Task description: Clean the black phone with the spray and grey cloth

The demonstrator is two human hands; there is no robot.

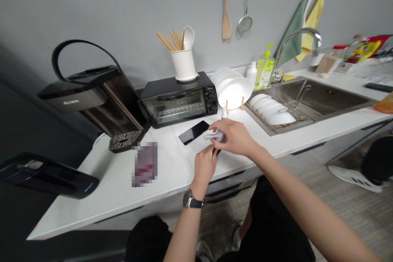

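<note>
My right hand (236, 137) is closed on a small pale grey-and-white object (215, 135), perhaps a folded cloth; its kind is not clear. Below and left of it is my left hand (205, 164), with a watch (192, 200) on the wrist. Its fingers are curled, and a dark edge shows between the two hands; whatever it grips is mostly hidden. A black phone (194, 132) lies flat on the white counter (175, 172), just left of my right hand. Behind that hand stands a small white-capped bottle (224, 113), partly covered.
Behind are a black toaster oven (178, 100) bearing a utensil holder (184, 64), and racked white plates (235, 90). The sink (331, 98) with bowls (270, 110) is right. Left stand a drink dispenser (92, 98), a dark bottle (49, 176) and a blurred-out item (145, 163).
</note>
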